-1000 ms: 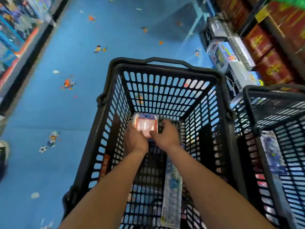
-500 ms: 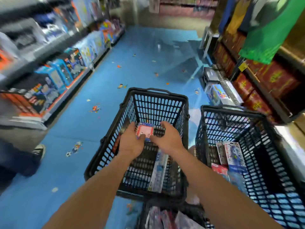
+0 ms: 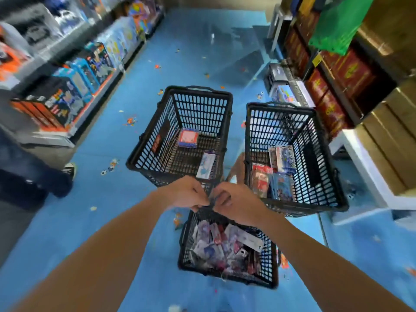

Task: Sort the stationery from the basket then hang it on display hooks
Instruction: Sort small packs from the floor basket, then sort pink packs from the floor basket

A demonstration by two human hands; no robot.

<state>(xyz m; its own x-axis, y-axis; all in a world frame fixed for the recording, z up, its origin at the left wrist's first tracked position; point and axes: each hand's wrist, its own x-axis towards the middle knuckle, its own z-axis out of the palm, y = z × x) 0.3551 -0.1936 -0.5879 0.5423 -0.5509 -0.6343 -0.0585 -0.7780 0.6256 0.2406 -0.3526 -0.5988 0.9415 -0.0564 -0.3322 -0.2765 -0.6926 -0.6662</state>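
Left hand (image 3: 188, 194), right hand (image 3: 234, 202): both pinched blurred packet (image 3: 211, 195) over near basket (image 3: 182, 244). Sorting step; next required choosing far left basket (image 3: 198, 89) or far right basket (image 3: 279, 106).

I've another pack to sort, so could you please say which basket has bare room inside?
Far-left basket: bare left of the red pack and long white pack. Right basket: bare along its right wall. Near basket: crowded.
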